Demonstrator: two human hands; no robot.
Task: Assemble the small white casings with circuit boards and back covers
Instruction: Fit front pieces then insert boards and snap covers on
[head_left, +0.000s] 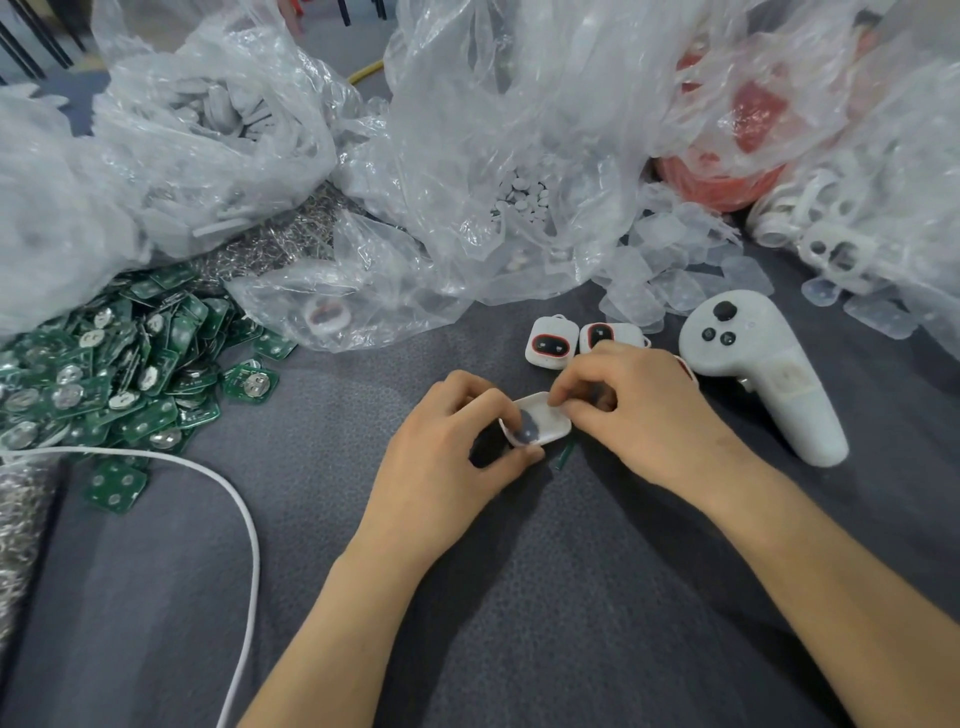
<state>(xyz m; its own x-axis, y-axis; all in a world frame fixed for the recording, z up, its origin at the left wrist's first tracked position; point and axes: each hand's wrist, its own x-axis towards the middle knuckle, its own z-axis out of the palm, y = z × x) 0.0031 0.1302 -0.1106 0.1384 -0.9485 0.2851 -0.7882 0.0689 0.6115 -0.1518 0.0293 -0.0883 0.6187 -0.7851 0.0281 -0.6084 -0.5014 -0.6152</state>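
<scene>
A small white casing (540, 422) with a dark oval pad inside sits between both hands, just above the grey cloth. My left hand (457, 441) grips its left end with thumb and curled fingers. My right hand (628, 400) pinches its far right edge. A green circuit board (563, 457) pokes out on edge below the casing, mostly hidden. Two finished white casings (551, 343) with red-rimmed dark buttons lie just beyond my right hand. A big heap of green circuit boards (119, 374) lies at the left.
A white game-style controller (758, 374) lies right of my hands. Crumpled clear plastic bags (467, 156) of white parts crowd the back. Clear covers (675, 280) are strewn at the back right. A white cable (244, 519) curves across the left. A red bag (727, 171) sits behind.
</scene>
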